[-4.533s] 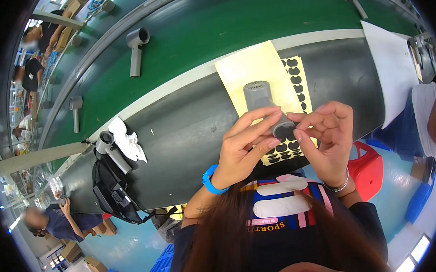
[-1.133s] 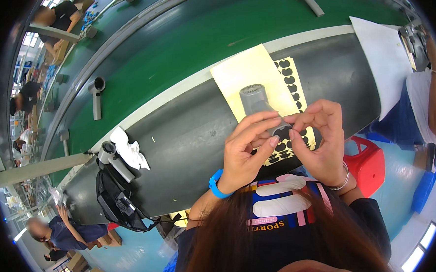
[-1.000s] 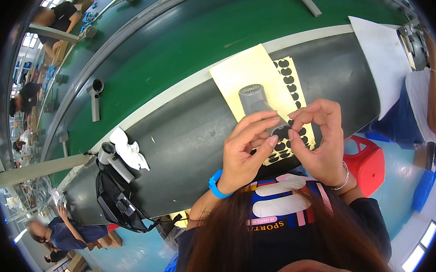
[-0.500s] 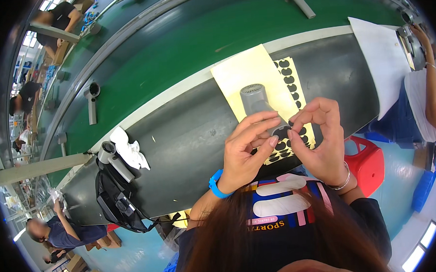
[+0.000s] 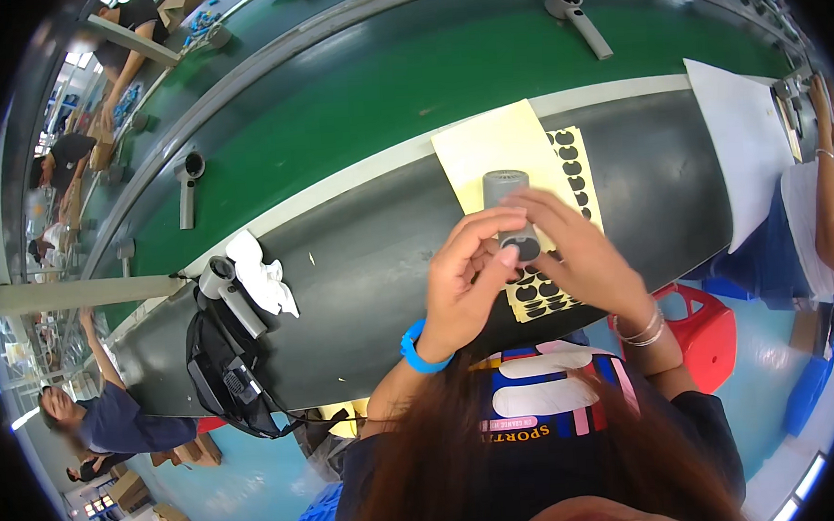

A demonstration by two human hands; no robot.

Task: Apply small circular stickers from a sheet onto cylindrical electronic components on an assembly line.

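Observation:
A grey hair dryer (image 5: 505, 182) points its handle end toward me, its vented head lying over a pale yellow sheet (image 5: 472, 149). On that handle end sits a dark, rounded sticker (image 5: 527, 249). My left hand (image 5: 464, 291) is closed round the handle from the left, with the thumb at the sticker's edge. From the right, my right hand (image 5: 592, 263) curls its fingers over the handle, the thumb beside the sticker; it is slightly blurred. Beneath both hands lies a yellow backing sheet of black stickers (image 5: 577, 169), partly covered.
A second hair dryer (image 5: 232, 297) lies left beside a white cloth (image 5: 262, 278) and a black bag (image 5: 217, 365). More stand on the green conveyor (image 5: 334, 114). A white sheet (image 5: 736, 140) and red stool (image 5: 699, 340) are right. Co-workers sit at both sides.
My right hand has gone from a pinch at the sticker's edge to wrapping over the handle. The dark sticker now lies against the handle end. The whole view has shifted slightly.

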